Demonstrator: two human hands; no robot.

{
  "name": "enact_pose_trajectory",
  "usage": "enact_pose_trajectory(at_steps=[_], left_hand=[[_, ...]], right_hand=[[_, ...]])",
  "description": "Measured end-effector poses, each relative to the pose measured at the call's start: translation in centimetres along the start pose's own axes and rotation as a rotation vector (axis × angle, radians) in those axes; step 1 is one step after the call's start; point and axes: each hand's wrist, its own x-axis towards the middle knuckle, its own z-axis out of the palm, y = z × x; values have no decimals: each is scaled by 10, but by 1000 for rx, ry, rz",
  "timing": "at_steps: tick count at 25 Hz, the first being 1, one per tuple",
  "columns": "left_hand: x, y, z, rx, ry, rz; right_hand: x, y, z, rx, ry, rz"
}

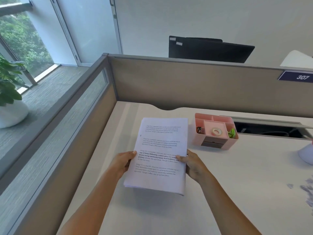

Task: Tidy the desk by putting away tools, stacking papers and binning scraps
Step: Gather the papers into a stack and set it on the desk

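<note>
A stack of printed white papers is held above the desk, its edges roughly squared. My left hand grips the stack's left edge, thumb on top. My right hand grips the right edge, thumb on the printed text. A pink desk organiser stands to the right of the papers; in it lie a roll of tape, a green clip and a small dark clip. Paper scraps lie at the desk's right edge.
Beige partition walls close the desk at the back and left. An open cable tray runs behind the organiser. A white rounded object sits at the far right. A potted plant stands on the floor beyond the left partition.
</note>
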Motion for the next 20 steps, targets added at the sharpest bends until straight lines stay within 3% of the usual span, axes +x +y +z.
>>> enact_pose_trajectory(at_steps=[20], left_hand=[[158, 47, 23, 224, 138, 19]], right_hand=[[148, -48, 18, -107, 325, -47]])
